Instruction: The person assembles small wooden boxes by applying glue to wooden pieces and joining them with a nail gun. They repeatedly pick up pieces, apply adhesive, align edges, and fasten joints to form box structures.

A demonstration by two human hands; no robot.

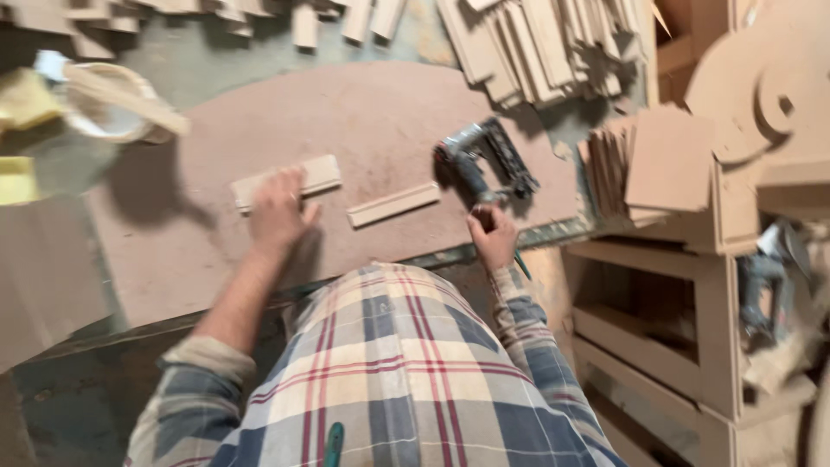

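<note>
Wooden strip [286, 182] lies under the left hand [278, 214], fingers spread flat on it, while the right hand [493, 235] grasps the nail gun [486, 161] on a dusty brown board [173, 251] amid workshop offcuts [545, 43].

No packages, labels, signs or screens are visible.

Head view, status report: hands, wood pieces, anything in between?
Left hand flat on pale rectangular wood piece. Right hand at grey nail gun, grip unclear. Narrow wood strip lies between.
</note>
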